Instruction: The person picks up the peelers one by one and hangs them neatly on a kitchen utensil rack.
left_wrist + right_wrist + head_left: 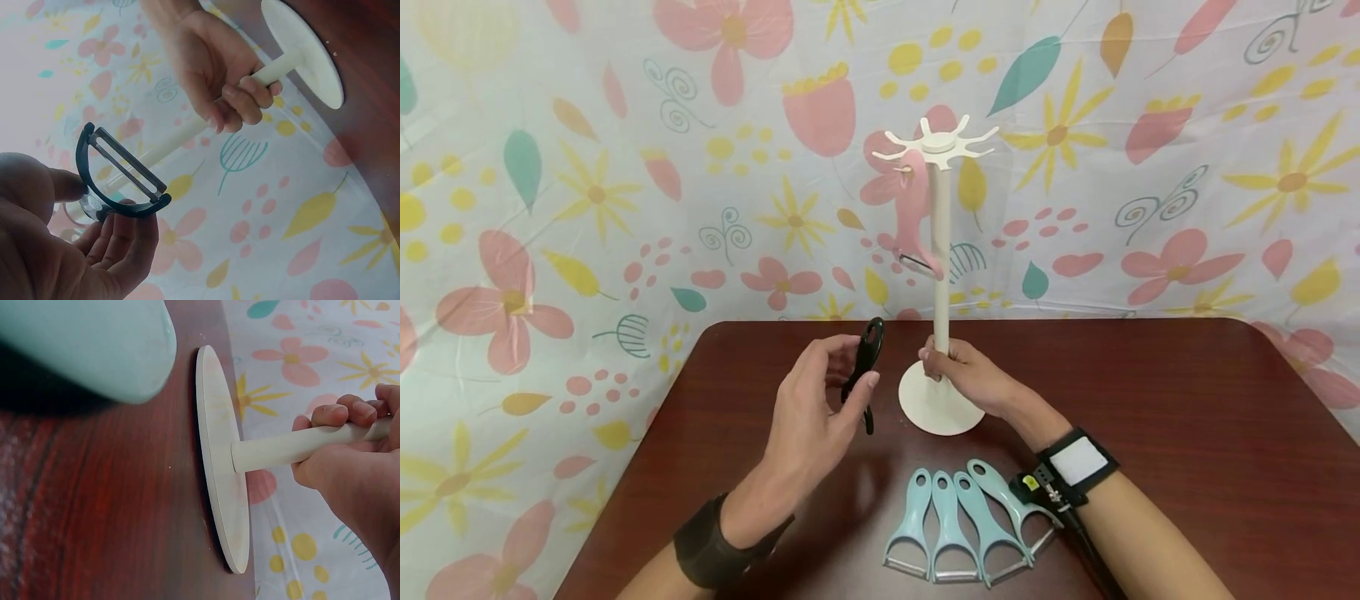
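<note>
My left hand (811,417) pinches a black peeler (867,354) between thumb and fingers, its handle end pointing up, just left of the stand. In the left wrist view the peeler's metal blade (128,164) faces the camera. My right hand (970,379) grips the pole of a cream-coloured stand (942,308) low down, just above its round base (220,469). Spread hooks ring the top of the stand. From one hook on the left hangs a pink peeler (912,208), blade end down.
Several light blue peelers (951,527) lie fanned out on the dark red-brown table (1150,400), in front of the stand and close to my right forearm. A floral cloth (625,167) hangs behind the table.
</note>
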The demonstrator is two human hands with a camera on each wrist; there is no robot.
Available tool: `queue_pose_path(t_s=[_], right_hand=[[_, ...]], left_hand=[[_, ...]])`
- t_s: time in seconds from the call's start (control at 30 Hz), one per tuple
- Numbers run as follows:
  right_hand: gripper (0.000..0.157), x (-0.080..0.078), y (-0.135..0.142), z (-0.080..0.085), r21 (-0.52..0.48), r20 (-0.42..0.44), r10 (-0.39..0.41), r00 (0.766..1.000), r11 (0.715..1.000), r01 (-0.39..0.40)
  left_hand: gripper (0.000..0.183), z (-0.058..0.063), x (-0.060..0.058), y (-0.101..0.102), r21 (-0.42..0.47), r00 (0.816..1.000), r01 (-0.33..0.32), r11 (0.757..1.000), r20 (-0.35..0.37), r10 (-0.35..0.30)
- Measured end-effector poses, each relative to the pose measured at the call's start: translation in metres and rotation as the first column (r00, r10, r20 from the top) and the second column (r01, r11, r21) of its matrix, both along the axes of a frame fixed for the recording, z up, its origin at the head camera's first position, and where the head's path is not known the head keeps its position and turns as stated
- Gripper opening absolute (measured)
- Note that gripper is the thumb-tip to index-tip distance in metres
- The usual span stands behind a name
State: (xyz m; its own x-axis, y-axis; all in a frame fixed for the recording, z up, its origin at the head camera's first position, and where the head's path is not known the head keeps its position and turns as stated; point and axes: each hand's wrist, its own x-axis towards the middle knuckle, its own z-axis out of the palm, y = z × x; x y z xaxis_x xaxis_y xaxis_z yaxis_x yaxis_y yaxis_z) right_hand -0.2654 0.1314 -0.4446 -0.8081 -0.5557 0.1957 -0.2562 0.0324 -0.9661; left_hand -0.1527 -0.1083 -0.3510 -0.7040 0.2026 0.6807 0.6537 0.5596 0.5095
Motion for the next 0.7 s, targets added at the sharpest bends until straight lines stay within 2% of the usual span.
queue_pose_path(t_s=[0.2, 0.43, 0.7], right_hand=[[0.045, 0.000, -0.001, 0.001, 0.001, 0.008, -0.014, 1.000, 1.000, 0.014], [0.044, 0.001, -0.001, 0.001, 0.000, 0.010, -0.002, 1.000, 1.000, 0.002], [0.043, 0.000, -0.001, 0.001, 0.001, 0.015, 0.007, 1.000, 1.000, -0.007]], left_hand=[[0.044, 0.007, -0.009, 0.005, 0.052, 0.999, 0.019, 0.998, -0.048, -0.016], [0.040, 0.046, 0.006, 0.019, 0.125, 0.996, 0.042, 0.991, -0.089, -0.031], [0.038, 0.061, 0.001, 0.022, 0.154, 0.991, 0.036, 0.987, -0.133, -0.015]])
